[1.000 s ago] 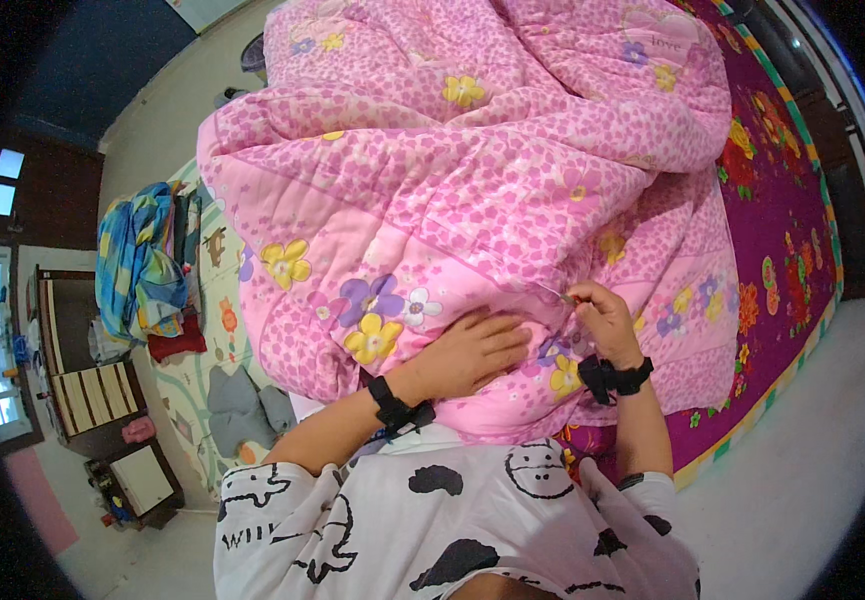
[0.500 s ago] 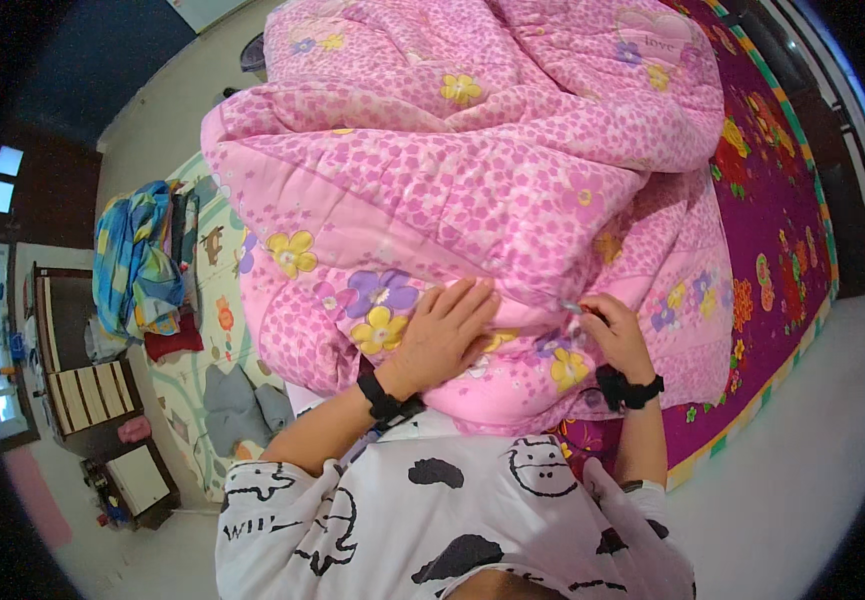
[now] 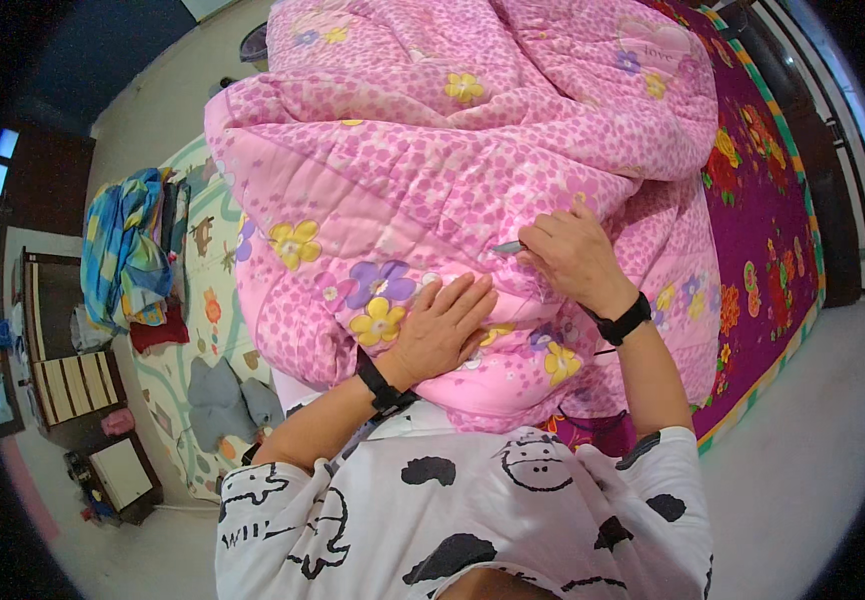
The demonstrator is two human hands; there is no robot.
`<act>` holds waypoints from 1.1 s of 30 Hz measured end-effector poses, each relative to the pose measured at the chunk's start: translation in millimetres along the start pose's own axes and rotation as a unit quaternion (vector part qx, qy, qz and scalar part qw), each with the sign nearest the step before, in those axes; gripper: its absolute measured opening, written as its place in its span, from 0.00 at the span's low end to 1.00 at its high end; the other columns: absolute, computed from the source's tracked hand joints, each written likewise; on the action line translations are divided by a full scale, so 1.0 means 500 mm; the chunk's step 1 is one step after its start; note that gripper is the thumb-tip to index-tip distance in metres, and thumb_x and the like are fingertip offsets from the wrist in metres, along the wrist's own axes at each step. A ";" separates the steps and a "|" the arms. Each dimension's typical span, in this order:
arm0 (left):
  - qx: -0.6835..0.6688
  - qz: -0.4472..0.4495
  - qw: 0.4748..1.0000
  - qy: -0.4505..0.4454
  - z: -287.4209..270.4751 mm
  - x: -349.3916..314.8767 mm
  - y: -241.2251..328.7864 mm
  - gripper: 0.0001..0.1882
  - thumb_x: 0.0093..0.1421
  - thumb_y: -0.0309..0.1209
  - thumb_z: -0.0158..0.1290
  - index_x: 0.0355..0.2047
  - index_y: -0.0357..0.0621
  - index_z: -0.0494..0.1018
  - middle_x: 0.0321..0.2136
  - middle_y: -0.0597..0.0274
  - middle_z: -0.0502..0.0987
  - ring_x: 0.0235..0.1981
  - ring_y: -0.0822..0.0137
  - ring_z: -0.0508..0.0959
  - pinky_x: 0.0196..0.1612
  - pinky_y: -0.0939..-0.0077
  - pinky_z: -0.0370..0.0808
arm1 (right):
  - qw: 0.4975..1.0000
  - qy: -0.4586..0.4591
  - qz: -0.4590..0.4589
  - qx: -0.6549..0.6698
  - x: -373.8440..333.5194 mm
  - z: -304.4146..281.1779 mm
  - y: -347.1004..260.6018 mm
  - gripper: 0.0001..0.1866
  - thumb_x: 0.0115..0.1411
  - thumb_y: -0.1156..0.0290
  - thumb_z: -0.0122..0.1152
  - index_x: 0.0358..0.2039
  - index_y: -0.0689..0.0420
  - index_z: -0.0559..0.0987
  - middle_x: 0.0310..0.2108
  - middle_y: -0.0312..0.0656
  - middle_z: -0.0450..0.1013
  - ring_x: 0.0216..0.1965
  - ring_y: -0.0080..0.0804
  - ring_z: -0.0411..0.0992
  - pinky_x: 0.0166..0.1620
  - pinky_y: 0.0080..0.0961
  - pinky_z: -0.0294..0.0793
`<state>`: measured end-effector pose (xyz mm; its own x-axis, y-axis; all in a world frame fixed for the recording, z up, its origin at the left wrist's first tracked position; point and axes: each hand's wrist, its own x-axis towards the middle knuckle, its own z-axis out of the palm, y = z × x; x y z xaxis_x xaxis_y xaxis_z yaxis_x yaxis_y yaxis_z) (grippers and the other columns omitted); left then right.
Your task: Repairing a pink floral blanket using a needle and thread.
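Note:
A thick pink quilt (image 3: 402,190) with purple and yellow flowers lies bunched in front of me. My left hand (image 3: 442,328) rests flat on its near part, fingers stretched out beside a yellow flower. Just right of it and a little farther off, my right hand (image 3: 574,258) is closed on a small grey pointed tool (image 3: 506,247). The tip points left, close over the quilt. Its other end is hidden in my fingers, so I cannot make out its exact kind.
A purple flowered mat (image 3: 762,270) with a striped border extends along the right. On the left, folded blue and yellow cloth (image 3: 127,245) and a grey garment (image 3: 217,405) lie on a pale patterned mat (image 3: 167,385). A small cabinet (image 3: 77,388) stands beyond.
My right hand has moved up and to the left across the quilt, carrying the grey pointed tool. My left hand stays flat in place.

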<state>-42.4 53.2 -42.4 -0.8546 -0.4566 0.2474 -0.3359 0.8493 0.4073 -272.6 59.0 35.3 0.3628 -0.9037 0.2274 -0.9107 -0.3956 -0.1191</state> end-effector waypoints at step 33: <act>-0.053 -0.016 0.998 0.027 0.009 0.010 -0.004 0.28 0.48 0.37 0.55 0.50 0.44 0.65 0.52 0.57 0.65 0.53 0.57 0.63 0.54 0.58 0.57 | 0.943 0.075 0.223 0.233 -0.145 -0.033 0.010 0.09 0.53 0.71 0.58 0.34 0.60 0.75 0.26 0.41 0.70 0.29 0.28 0.69 0.34 0.22 0.67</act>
<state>-47.7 50.4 -45.9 -0.8199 -0.5000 0.2788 -0.3176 0.8025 0.5052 -306.8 125.2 34.0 -0.1003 -0.9778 0.1840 -0.7675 -0.0417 -0.6397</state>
